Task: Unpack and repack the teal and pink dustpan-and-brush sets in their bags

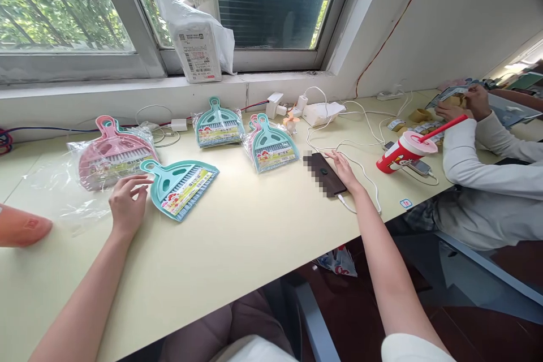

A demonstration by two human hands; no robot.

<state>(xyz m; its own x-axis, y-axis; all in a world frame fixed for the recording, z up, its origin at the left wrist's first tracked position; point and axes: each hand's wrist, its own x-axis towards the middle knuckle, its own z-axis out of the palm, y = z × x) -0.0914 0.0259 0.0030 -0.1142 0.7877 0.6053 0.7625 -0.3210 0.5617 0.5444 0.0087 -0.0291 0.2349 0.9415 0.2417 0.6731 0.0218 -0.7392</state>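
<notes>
A teal dustpan with brush (pixel 182 188) lies unwrapped on the table. My left hand (pixel 129 203) is at its left edge, fingers curled near its handle; whether they touch it is unclear. Behind that hand rests a pink dustpan set (pixel 114 155) in clear plastic. Two more bagged sets lie farther back, a teal one (pixel 218 124) and a teal and pink one (pixel 271 147). My right hand (pixel 343 171) rests with spread fingers at the right edge of a dark phone (pixel 326 174) that has a white cable plugged in.
An orange object (pixel 23 226) is at the left edge. A red cup with straw (pixel 403 153) stands at the right, near a second phone (pixel 419 167) and white cables. Beyond it a person's hands (pixel 466 103) hold something. A wrapped package (pixel 197 51) stands on the sill.
</notes>
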